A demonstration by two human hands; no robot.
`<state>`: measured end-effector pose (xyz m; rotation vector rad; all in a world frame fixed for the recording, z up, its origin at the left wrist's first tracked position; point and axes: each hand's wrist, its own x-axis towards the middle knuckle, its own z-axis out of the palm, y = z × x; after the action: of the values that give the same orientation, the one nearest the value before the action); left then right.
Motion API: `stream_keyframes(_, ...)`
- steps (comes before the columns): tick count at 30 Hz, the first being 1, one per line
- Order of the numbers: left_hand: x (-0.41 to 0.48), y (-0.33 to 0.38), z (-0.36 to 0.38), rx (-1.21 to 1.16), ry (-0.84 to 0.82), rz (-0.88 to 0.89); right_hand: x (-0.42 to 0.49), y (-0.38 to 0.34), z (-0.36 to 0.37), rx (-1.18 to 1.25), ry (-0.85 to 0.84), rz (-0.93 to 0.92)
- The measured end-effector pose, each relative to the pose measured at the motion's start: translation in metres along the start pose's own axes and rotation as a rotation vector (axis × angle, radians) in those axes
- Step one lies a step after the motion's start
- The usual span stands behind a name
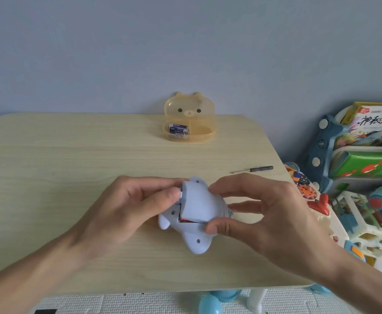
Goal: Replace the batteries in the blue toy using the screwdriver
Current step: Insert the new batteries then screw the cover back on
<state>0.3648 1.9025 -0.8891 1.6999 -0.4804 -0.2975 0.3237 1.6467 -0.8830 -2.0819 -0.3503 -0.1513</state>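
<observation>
Blue toy [194,214] between both hands

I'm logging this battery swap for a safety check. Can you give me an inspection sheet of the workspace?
Surface: light wooden table, rounded corners.
Job's things: blue toy with battery cover ajar, red showing in the gap; screwdriver lying at right; two batteries in the open bear box, left compartment.
Clutter: toys heaped past the table's right edge.
Hands: left hand and right hand, fingers curled round the toy.
Cables: nothing seen.
Surroundings: shelf of books at right, foam mat below, plain wall.
</observation>
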Motion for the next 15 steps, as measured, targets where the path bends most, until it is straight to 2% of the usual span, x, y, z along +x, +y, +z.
stream_keyframes(9,0.0026,-0.002,-0.0025,-0.085,0.019,-0.09,0.0004,0.002,0.0024,0.01,0.007,-0.024)
stream_keyframes(15,-0.0002,-0.0072,-0.0041,-0.053,-0.11,-0.11,0.0017,0.0027,-0.0017,-0.014,-0.01,-0.054)
